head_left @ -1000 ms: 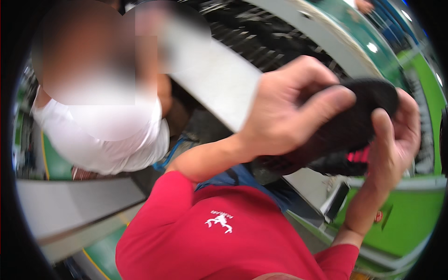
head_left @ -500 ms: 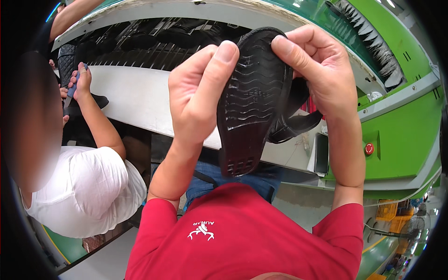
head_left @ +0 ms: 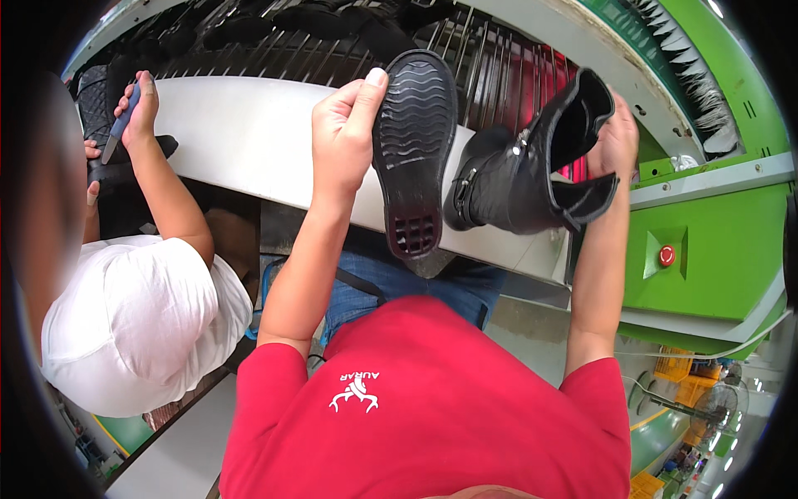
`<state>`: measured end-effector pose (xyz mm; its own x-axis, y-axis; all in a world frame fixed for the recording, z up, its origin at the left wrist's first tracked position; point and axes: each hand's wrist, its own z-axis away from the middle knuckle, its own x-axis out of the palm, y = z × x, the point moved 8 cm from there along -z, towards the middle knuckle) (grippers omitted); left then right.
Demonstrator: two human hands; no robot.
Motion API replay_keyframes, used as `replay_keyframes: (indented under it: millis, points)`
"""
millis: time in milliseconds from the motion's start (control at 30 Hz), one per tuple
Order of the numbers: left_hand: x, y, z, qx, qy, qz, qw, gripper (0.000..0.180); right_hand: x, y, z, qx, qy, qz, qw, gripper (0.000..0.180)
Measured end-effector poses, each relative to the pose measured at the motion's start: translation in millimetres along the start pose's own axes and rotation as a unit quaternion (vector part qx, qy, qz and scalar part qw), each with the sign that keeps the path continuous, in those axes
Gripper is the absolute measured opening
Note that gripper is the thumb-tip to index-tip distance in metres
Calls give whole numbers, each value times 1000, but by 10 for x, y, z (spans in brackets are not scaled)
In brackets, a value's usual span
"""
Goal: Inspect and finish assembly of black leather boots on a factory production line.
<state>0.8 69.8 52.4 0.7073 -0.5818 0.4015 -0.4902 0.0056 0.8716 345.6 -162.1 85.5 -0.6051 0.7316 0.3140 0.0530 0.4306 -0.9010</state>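
My left hand point(head_left: 342, 143) grips a black ridged sole point(head_left: 416, 125) by its edge, thumb on top. The sole's underside faces up, with wavy tread and a gridded heel. Whether anything is attached behind the sole is hidden. To its right, my right hand point(head_left: 617, 143) holds a black ankle boot point(head_left: 519, 187) by its shaft, with most fingers hidden behind it. The boot lies tilted on its side in the air. Its shaft gapes open toward the right, and a strap with a buckle and a zip show on it.
A white ledge point(head_left: 241, 125) runs below my hands, beside a rack of metal rods point(head_left: 490, 66) bearing black footwear. At left, a co-worker in a white shirt point(head_left: 133, 324) holds a blue-handled blade point(head_left: 125, 116) at a black quilted boot point(head_left: 93, 112). A green machine point(head_left: 706, 274) with a red button stands right.
My hands have moved apart. My right hand has left the sole's edge and now holds the boot out to the right; my left hand keeps the sole, now lower and more upright.
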Motion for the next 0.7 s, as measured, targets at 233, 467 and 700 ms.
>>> replay_keyframes:
  millis: [233,467,700]
  points:
    - [-188,-576,-33,-38,3,-5,999,39,-271,2056,145,276,-85,-22,957,32]
    - [-365,-641,65,-38,33,-27,998,40,238,2236,349,264,-57,-80,959,30]
    - [-224,-852,139,-68,3,-48,997,40,469,933,356,87,-31,112,989,26]
